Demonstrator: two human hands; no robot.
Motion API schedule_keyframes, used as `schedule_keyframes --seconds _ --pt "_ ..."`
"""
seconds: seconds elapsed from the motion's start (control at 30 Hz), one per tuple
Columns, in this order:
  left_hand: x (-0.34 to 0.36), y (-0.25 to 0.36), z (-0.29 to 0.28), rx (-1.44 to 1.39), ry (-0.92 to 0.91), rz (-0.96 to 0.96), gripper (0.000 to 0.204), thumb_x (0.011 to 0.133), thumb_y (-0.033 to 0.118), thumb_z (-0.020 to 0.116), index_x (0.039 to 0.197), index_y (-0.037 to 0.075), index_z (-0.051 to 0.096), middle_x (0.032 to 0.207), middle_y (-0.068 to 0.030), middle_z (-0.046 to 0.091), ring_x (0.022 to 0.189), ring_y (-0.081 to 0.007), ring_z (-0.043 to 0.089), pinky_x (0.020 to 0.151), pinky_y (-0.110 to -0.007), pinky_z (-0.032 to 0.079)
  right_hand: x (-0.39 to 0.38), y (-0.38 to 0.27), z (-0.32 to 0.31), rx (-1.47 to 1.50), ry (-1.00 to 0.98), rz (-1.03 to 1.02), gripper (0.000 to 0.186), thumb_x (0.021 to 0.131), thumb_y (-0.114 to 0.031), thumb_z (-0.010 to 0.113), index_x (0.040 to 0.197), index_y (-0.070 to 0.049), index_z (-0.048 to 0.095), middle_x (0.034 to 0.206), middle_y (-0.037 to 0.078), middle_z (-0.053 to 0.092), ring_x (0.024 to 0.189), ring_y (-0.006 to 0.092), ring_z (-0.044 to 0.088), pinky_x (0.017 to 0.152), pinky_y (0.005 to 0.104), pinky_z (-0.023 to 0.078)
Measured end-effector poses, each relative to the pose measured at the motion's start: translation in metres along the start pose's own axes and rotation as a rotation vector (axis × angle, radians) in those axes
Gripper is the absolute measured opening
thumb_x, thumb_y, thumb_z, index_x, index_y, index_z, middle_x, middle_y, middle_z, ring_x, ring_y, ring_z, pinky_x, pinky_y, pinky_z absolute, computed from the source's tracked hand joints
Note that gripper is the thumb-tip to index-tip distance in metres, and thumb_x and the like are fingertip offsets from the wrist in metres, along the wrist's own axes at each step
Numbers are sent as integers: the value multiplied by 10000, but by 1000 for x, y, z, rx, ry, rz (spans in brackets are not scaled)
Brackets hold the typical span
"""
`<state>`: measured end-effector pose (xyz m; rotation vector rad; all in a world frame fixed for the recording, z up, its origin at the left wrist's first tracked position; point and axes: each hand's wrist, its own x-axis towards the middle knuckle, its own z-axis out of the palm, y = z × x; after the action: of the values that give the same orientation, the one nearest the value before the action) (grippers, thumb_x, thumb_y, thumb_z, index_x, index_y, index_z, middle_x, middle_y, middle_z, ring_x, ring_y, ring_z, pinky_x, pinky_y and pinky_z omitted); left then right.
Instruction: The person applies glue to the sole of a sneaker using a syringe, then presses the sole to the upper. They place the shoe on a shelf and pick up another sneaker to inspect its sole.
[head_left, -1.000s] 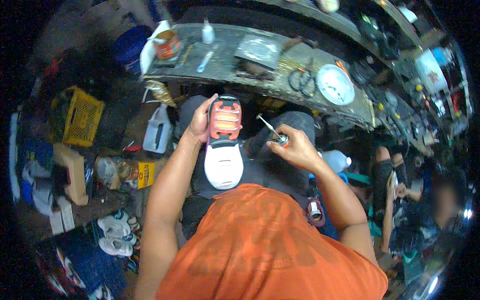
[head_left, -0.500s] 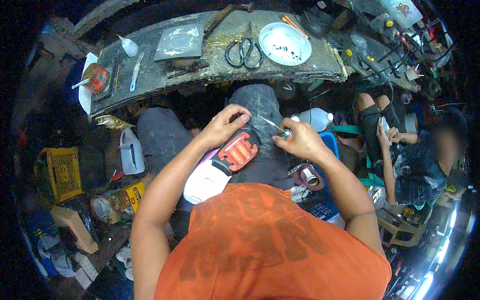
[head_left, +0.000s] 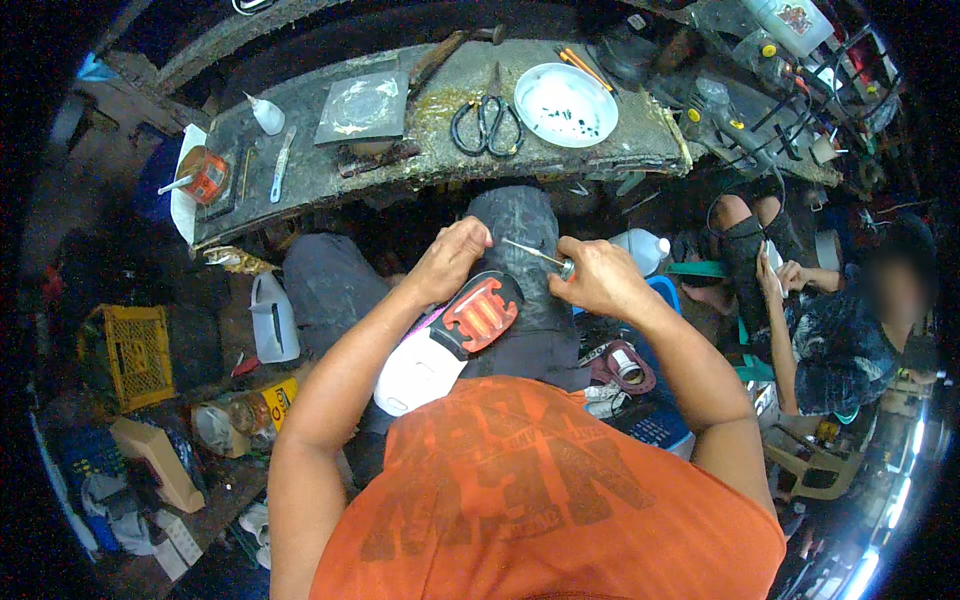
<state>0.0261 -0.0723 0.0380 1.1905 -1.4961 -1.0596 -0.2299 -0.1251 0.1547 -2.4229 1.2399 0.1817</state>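
Note:
A shoe lies sole up on my lap, with a white midsole (head_left: 418, 370) and a red and black outsole (head_left: 484, 312). My left hand (head_left: 455, 258) is closed just beyond the shoe's far end, fingers curled together; what they pinch is hidden. Across from it, my right hand (head_left: 603, 278) grips a slim awl-like tool (head_left: 535, 251) by its short, thick handle. The tool's thin, pale shaft points left toward my left fingers, its tip apart from the sole.
Ahead is a worn bench (head_left: 440, 130) bearing scissors (head_left: 487, 126), a white bowl (head_left: 567, 105), a square slab (head_left: 362, 107), a knife (head_left: 283, 165) and an orange can (head_left: 205, 176). Left stands a yellow crate (head_left: 139, 355); a seated person (head_left: 835, 340) works at right.
My left hand has closed more tightly and sits slightly lower. The tool in my right hand has shifted a little left and tilts flatter. The view has shifted slightly.

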Motion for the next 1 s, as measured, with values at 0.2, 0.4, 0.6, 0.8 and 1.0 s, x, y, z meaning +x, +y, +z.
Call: schedule_keyframes --seconds 0.2,0.4,0.6,0.8,1.0 --pt "3 5 8 128 -45 -31 403 1138 342 497 900 19 535 781 -87 490 775 -213 523 755 -402 455 5 -5 4 -16 11 -17 436 845 -337 713 1126 -4 711 916 266 754 920 448 741 840 552 573" --pt "0 -33 -12 146 217 -303 574 1068 450 618 691 21 558 600 -27 481 598 -121 445 573 -383 399 1 -2 13 52 8 15 432 833 -346 740 1132 -34 724 930 260 763 918 445 750 845 549 588" --pt "-3 -54 -24 276 384 -475 556 1058 436 625 703 12 571 610 -71 467 595 -145 479 569 -400 415 -12 8 37 249 77 -29 406 835 -372 764 1078 -51 714 885 246 749 882 454 739 815 552 585" --pt "2 -32 -18 -111 341 -466 137 1017 132 712 1064 8 742 832 -85 687 760 -117 657 655 -307 560 -32 9 53 289 -59 -69 436 869 -418 763 1116 -67 685 913 241 744 902 464 725 802 572 566" --pt "-2 -14 -16 -328 -427 -221 954 1088 718 115 1290 38 754 1322 -111 733 1266 -262 641 1140 -401 455 -44 0 51 300 -128 13 449 898 -466 754 1052 -49 694 859 248 735 851 475 721 770 572 565"
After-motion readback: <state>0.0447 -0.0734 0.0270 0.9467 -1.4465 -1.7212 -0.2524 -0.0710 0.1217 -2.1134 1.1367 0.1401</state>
